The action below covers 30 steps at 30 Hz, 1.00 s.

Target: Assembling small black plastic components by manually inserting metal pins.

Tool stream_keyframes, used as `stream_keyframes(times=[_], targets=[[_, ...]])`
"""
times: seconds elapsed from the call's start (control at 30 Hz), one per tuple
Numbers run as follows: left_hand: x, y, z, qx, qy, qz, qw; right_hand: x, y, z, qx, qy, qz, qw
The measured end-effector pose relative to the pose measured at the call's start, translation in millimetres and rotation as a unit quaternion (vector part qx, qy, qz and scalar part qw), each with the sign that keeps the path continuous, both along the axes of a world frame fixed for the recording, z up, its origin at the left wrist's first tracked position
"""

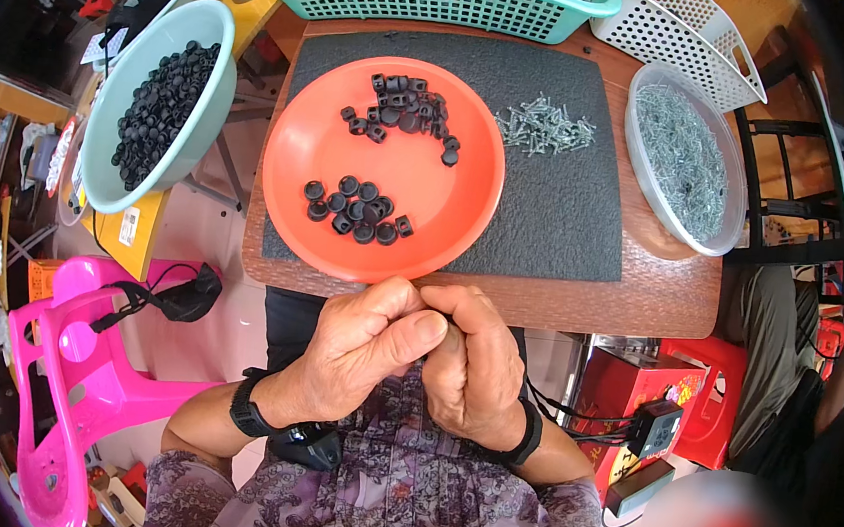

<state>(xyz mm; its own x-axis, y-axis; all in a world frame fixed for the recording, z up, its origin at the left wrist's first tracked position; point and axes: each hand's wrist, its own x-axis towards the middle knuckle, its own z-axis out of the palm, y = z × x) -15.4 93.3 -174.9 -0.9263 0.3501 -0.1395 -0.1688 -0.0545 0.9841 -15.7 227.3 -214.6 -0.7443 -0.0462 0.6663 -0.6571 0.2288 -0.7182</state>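
Note:
Close together at the table's front edge, my left hand point(365, 341) and my right hand point(476, 361) meet with fingers curled and thumbs bent inward. Whatever sits between the fingertips is hidden by them. Just beyond lies an orange-red round plate point(291, 152). Toward its near side rests a group of small round black plastic caps point(352, 205); farther back is a second group of black plastic pieces point(401, 106), some showing square holes. Right of the plate, a pile of silvery screws point(544, 126) lies on a dark grey mat point(556, 225).
A clear tub of screws point(681, 166) stands at the table's right. On the left is a pale green basin point(218, 95) full of black pieces. A teal basket point(435, 2) and a white perforated basket point(688, 36) line the back. A pink chair point(75, 334) stands lower left.

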Motion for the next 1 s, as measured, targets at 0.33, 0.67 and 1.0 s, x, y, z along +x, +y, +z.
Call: stream_keyframes(times=[0.33,0.67,1.0], targets=[[-10.7,-16.2,-3.5,0.174,-0.240,-0.058,0.953,-1.9,7.9,9.4,0.014,-0.047,0.045,0.998],[-9.1,-12.1,1.6,0.203,-0.262,-0.042,0.943,-5.5,14.8,10.2,0.023,-0.044,0.083,0.995],[-8.5,-8.6,4.9,0.176,-0.188,-0.048,0.965,-7.4,15.9,17.9,0.024,-0.057,0.087,0.994]])
